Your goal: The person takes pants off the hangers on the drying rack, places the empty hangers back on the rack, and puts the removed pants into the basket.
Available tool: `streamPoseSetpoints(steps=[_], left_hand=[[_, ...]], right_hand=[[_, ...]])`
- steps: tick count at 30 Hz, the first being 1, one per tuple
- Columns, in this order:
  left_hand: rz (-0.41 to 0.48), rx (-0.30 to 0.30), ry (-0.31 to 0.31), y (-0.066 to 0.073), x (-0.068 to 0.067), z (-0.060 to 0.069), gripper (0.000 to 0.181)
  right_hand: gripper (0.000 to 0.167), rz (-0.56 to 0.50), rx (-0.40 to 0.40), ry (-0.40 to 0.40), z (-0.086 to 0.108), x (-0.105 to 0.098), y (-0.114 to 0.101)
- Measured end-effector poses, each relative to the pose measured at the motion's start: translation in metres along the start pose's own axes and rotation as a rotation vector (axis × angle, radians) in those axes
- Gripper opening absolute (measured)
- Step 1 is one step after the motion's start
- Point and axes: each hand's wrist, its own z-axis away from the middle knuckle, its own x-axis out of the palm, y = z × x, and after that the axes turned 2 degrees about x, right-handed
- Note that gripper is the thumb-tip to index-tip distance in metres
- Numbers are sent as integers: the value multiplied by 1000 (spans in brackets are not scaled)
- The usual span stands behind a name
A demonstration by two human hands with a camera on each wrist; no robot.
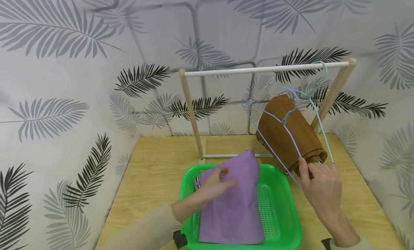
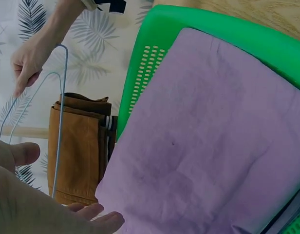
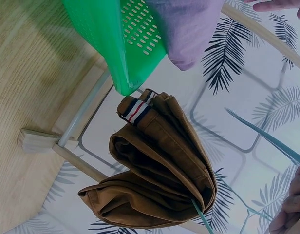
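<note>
A folded purple garment [image 1: 234, 214] lies in the green basket [image 1: 295, 221]. Above its upper part hovers my left hand [image 1: 215, 183], fingers spread and thumb apart; whether the fingertips touch the cloth I cannot tell. My right hand [image 1: 323, 185] pinches a lavender hanger [image 1: 293, 140] by one lower corner, hook pointing up and away. Behind it, folded brown trousers [image 1: 304, 131] hang on a pale teal hanger [image 1: 318, 117]. In the right wrist view, the trousers [image 3: 159, 161] show a striped band. The left wrist view shows the purple cloth [image 2: 203, 126] close beside the left hand [image 2: 43, 204].
A rack with a white rail [image 1: 239, 71] and wooden posts [image 1: 191, 113] stands behind the basket, the teal hanger's hook over its right end. The wooden table [image 1: 155, 171] meets walls with a leaf pattern on the left, back and right.
</note>
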Motion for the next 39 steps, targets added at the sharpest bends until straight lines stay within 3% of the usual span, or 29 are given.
streamPoseSetpoints(steps=[6, 11, 20, 25, 39], left_hand=[[-118, 67, 2, -4, 9, -8, 76], [-250, 179, 6, -13, 17, -13, 71], [-580, 302, -14, -31, 30, -21, 78], [-728, 319, -52, -34, 34, -26, 86], [-849, 333, -98, -45, 41, -34, 88]], right_hand=[[71, -4, -12, 27, -1, 2, 0], [70, -2, -21, 31, 0, 2, 0], [71, -10, -5, 33, 0, 3, 0], [71, -9, -8, 29, 0, 3, 0], [71, -17, -12, 31, 1, 4, 1]])
